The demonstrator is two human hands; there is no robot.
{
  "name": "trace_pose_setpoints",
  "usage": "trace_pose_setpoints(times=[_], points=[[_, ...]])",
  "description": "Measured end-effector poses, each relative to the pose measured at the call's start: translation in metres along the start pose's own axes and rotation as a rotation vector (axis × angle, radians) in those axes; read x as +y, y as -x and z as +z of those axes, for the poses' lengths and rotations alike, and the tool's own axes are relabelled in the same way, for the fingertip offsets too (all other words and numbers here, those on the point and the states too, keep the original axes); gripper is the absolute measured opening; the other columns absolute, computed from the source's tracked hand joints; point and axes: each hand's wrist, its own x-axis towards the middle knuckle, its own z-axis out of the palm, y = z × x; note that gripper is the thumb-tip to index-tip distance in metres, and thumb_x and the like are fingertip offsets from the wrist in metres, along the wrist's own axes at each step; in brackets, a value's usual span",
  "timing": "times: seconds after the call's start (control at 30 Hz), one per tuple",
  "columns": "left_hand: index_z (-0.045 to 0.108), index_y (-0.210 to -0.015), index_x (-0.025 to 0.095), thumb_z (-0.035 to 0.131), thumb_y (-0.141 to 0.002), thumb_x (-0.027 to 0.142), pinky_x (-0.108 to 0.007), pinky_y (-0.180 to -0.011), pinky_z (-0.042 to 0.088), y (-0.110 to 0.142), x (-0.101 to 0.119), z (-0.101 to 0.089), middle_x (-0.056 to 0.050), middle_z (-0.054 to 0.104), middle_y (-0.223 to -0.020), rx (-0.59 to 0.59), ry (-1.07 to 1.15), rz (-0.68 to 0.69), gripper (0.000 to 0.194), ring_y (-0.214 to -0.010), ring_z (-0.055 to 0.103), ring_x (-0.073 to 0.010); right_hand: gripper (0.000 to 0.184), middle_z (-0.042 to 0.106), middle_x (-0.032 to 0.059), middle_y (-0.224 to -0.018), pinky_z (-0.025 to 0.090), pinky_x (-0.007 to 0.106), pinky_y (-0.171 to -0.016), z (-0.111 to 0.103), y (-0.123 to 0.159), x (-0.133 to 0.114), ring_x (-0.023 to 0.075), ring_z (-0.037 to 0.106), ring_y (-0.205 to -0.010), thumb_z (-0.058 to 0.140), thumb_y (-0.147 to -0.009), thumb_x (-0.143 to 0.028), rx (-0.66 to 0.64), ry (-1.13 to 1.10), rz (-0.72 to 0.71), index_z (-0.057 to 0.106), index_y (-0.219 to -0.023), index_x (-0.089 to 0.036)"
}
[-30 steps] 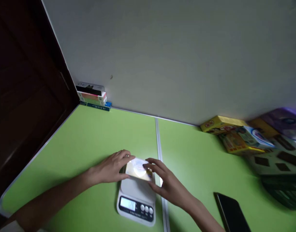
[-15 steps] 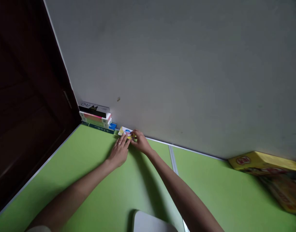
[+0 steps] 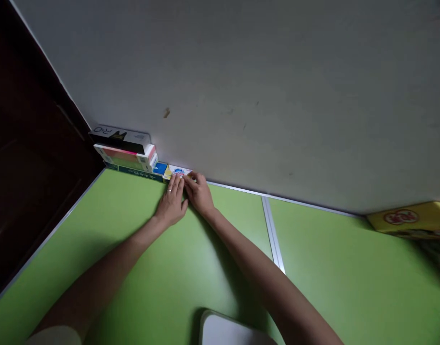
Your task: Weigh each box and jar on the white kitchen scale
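A small white and yellow box [image 3: 177,171] with a blue logo lies against the wall, its left end beside the stacked boxes. My left hand [image 3: 170,202], with a ring on one finger, has its fingers stretched out flat along the box's near side. At the box's right end, the bent fingers of my right hand [image 3: 201,195] grip it. Part of the box is hidden behind the fingers. Just left of it are a blue box [image 3: 160,167] and a long dark green box [image 3: 135,173].
A white and pink box [image 3: 124,157] and a grey and black box [image 3: 121,137] are stacked on the green one. The green tabletop [image 3: 126,206] meets the wall. A white object [image 3: 230,330] is at the bottom, a yellow package [image 3: 417,218] at far right.
The white and yellow box now sits flush with the row on its left; before, it was slightly tilted with a gap. Both hands stay on it. My view has shifted.
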Motion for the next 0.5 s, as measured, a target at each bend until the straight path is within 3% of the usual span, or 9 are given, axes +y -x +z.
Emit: trace_pose_setpoints(times=[0.13,0.27,0.33,0.4,0.5], points=[[0.017,-0.146,0.001,0.045,-0.084,0.023,-0.051,-0.118,0.019,0.000,-0.003,0.000,-0.023,0.016,-0.157,0.001,-0.016,-0.012,0.071,-0.147,0.003,-0.0296,0.037,0.050,0.0160,-0.132,0.044,0.045,-0.096,0.001,-0.003,-0.008,0.0297,0.047,-0.116,0.038,-0.095,-0.023,-0.029,0.028,0.009,0.056,-0.127,-0.018],[0.025,-0.144,0.000,0.043,-0.083,0.021,-0.058,-0.114,0.020,0.006,0.010,-0.021,-0.026,0.023,-0.154,-0.021,-0.091,0.000,0.067,-0.146,0.011,-0.0332,0.041,0.048,0.0201,-0.135,0.044,0.046,-0.097,-0.020,0.012,-0.034,0.0308,0.048,-0.120,0.047,-0.089,-0.014,-0.050,0.074,-0.015,0.052,-0.129,-0.012],[0.036,-0.138,0.000,0.043,-0.082,0.020,-0.064,-0.112,0.017,0.012,0.029,-0.037,-0.028,0.030,-0.150,-0.043,-0.110,0.068,0.060,-0.144,0.018,-0.0375,0.042,0.053,0.0191,-0.131,0.043,0.043,-0.098,-0.045,0.036,-0.045,0.0285,0.051,-0.118,0.052,-0.084,-0.010,-0.070,0.096,-0.038,0.054,-0.126,-0.012],[0.051,-0.128,0.007,0.042,-0.083,0.021,-0.064,-0.113,0.015,0.017,0.059,-0.050,-0.024,0.039,-0.147,-0.116,-0.174,0.159,0.048,-0.142,0.025,-0.0362,0.040,0.062,0.0146,-0.121,0.046,0.038,-0.096,-0.077,0.072,-0.051,0.0253,0.056,-0.111,0.058,-0.080,-0.010,-0.092,0.105,-0.045,0.059,-0.120,-0.014],[0.063,-0.112,0.016,0.041,-0.086,0.025,-0.062,-0.114,0.015,0.022,0.124,-0.055,-0.017,0.058,-0.133,-0.295,-0.150,0.312,0.035,-0.132,0.046,-0.0317,0.034,0.070,0.0071,-0.103,0.051,0.033,-0.087,-0.138,0.141,-0.047,0.0220,0.063,-0.097,0.066,-0.076,-0.014,-0.083,0.093,-0.001,0.065,-0.110,-0.019]])
